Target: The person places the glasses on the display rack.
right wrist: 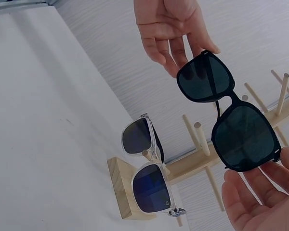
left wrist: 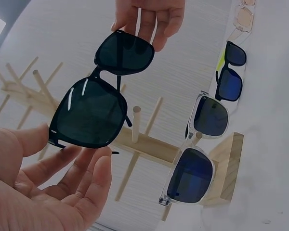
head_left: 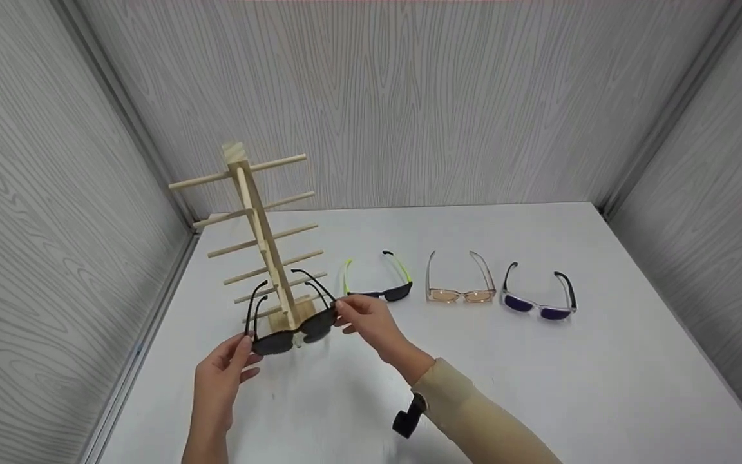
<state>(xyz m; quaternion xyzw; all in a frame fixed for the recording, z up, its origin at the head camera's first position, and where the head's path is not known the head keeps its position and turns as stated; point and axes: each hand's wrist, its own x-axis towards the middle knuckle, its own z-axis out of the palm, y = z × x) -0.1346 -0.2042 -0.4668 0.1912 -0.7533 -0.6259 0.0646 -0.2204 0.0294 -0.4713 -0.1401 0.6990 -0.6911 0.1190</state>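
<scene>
A pair of black sunglasses (head_left: 318,326) with dark lenses spans both hands, temples unfolded and pointing toward the rack. My left hand (head_left: 219,370) pinches its left end between thumb and fingers. At the other end, my right hand (head_left: 374,322) pinches the corner by the hinge. Just behind stands a wooden display rack (head_left: 261,235) with several cross rods. Clear-framed sunglasses (left wrist: 190,175) with blue lenses hang low on the rack, as the wrist views show; the black pair mostly hides them in the head view.
On the white table (head_left: 603,386), right of the rack, three pairs lie with temples unfolded: yellow-green sunglasses (head_left: 399,292), peach-tinted glasses (head_left: 445,296) and clear-framed sunglasses (head_left: 554,314) with dark temple tips. Grey wood-grain panels (head_left: 409,103) enclose the back and sides.
</scene>
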